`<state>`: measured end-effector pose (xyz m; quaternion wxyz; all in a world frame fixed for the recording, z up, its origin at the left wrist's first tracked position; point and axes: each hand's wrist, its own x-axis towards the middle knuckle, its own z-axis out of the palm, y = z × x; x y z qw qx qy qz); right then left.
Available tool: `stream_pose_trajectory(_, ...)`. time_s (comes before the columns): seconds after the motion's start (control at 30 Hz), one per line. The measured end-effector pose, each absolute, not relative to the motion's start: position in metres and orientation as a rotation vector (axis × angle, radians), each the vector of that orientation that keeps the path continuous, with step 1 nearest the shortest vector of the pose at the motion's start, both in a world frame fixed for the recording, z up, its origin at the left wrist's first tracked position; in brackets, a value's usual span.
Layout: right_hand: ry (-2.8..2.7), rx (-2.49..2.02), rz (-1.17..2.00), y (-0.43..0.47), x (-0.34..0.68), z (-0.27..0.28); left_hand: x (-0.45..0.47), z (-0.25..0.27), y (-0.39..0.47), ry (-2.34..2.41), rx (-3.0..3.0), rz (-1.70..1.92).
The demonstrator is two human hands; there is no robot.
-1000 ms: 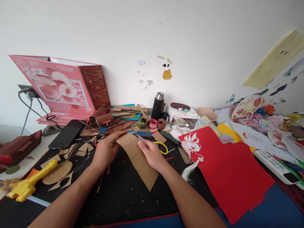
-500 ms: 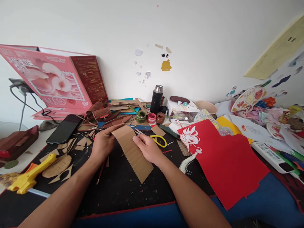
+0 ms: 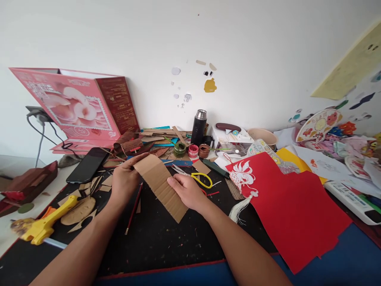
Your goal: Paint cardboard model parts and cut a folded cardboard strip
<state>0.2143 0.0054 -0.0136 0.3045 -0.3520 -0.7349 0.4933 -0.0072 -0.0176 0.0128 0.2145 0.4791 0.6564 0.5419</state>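
A strip of brown corrugated cardboard (image 3: pixel 157 180) is held slantwise above the black mat (image 3: pixel 166 248). My left hand (image 3: pixel 126 178) grips its upper left end, with the fingers behind it. On the right edge, my right hand (image 3: pixel 187 190) pinches the strip with the thumb on top; its other fingers are partly hidden. Yellow-handled scissors (image 3: pixel 204 180) lie just beyond my right hand, blades partly behind it. A thin dark-red pencil or brush (image 3: pixel 133 208) rests on the mat beside my left forearm.
A yellow glue gun (image 3: pixel 50 222) and a phone (image 3: pixel 87 165) lie at the left. Paint jars (image 3: pixel 179 149) and a black thermos (image 3: pixel 199 129) stand at the back. Red sheet material (image 3: pixel 291 210) covers the right side. A pink box (image 3: pixel 80 107) leans by the wall.
The view has shifted slightly, so the surroundings sit lower and further right. Both hands keep their hold on the cardboard strip, which has moved a little leftward relative to the table.
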Motion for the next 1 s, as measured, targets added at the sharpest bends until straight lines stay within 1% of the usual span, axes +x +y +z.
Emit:
stream_pose_trajectory(0.17,-1.974,-0.928,1.316,0.004,0.214,-0.016,-0.005,0.011,-0.018,1.831,1.394,1.542)
stream_pose_trajectory(0.3,-1.921,-0.922,1.388,0.007,0.218,-0.017,-0.009,0.005,-0.02,1.89,1.625,1.543)
stream_pose_trajectory(0.4,-1.864,-0.917,1.364,0.01,0.221,-0.014,-0.009,-0.001,-0.021,1.781,1.906,1.543)
stream_pose_trajectory(0.5,-1.815,-0.928,1.334,0.012,0.223,-0.012,-0.002,-0.006,-0.022,1.613,2.099,1.47)
stream_pose_trajectory(0.57,-1.799,-0.94,1.321,0.012,0.223,-0.012,0.005,-0.008,-0.023,1.594,2.076,1.41)
stream_pose_trajectory(0.73,-1.782,-0.964,1.255,0.01,0.22,-0.012,0.016,-0.01,-0.026,1.71,1.769,1.328)
stream_pose_trajectory(1.0,-1.737,-0.968,1.205,0.005,0.215,-0.011,0.026,-0.003,-0.03,1.726,1.649,1.417)
